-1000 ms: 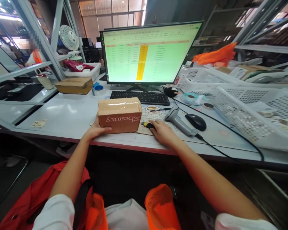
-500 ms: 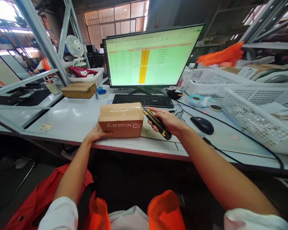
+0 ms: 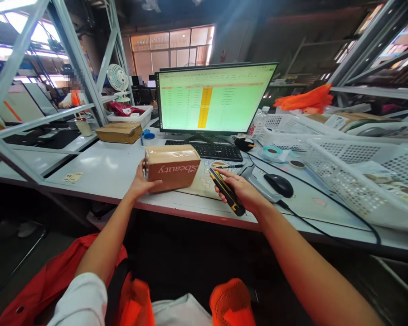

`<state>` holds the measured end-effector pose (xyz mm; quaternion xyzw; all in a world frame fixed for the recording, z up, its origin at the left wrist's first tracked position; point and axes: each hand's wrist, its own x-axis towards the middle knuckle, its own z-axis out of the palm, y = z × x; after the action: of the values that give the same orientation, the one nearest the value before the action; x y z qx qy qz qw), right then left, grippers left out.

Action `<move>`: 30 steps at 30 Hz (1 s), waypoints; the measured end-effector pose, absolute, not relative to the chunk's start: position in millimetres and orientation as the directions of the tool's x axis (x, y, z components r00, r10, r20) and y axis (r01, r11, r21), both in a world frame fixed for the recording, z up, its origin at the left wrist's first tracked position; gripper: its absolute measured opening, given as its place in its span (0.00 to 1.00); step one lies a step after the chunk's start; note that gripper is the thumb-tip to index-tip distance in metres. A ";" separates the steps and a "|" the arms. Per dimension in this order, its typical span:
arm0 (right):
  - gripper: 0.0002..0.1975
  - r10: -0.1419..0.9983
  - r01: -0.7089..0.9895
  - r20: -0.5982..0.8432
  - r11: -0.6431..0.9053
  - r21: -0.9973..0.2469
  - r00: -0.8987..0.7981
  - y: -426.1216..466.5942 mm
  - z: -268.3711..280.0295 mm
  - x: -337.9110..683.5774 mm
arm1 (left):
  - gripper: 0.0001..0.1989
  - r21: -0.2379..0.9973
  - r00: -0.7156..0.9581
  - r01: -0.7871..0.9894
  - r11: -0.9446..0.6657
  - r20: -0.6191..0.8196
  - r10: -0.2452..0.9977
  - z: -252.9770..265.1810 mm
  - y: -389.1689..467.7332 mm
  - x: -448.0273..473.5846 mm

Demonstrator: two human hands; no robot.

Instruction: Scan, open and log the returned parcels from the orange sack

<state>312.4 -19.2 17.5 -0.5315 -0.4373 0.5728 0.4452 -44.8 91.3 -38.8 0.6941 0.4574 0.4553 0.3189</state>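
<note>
Right grip point(image 3: 240, 189) partly hides what looks like a cutter point(image 3: 230, 196).

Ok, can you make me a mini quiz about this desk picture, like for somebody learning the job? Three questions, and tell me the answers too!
1. Multiple choice: What is the right hand holding?
A) a roll of tape
B) a yellow-and-black cutter
C) a water bottle
2. True or false: The left hand is touching the cardboard box.
3. Fill in the blank: The black thing just to the right of the grey scanner is a computer ____.

Key: 1. B; 2. True; 3. mouse
</note>
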 end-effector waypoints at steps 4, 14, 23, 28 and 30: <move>0.37 0.984 0.146 -0.174 -0.178 -0.973 0.041 -29.4 28.4 318.3 | 0.59 0.526 0.022 0.710 -0.468 0.648 0.761 11.6 54.7 -26.7; 0.33 0.922 0.855 0.310 0.346 -0.386 -0.233 -12.9 48.8 232.8 | 0.52 -0.119 0.340 0.939 -0.323 0.475 0.812 33.5 -0.7 12.4; 0.36 0.967 0.985 0.234 0.130 -0.110 -0.101 -14.9 45.7 179.4 | 0.49 -0.142 0.346 0.936 -0.323 0.549 0.761 19.0 -5.0 10.7; 0.37 0.989 0.995 0.145 0.048 -0.093 -0.034 -33.4 27.2 174.7 | 0.49 -0.109 0.377 0.917 -0.384 0.549 0.746 12.8 -3.6 14.2; 0.37 0.997 0.993 0.070 0.028 -0.114 -0.020 -42.7 18.5 177.6 | 0.48 -0.041 0.320 0.930 -0.365 0.577 0.751 19.3 1.3 10.1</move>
<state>177.6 -42.7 18.5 -0.6969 -0.7141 0.0163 0.0649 10.1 1.3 19.3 0.7905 0.5318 0.2395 -0.1869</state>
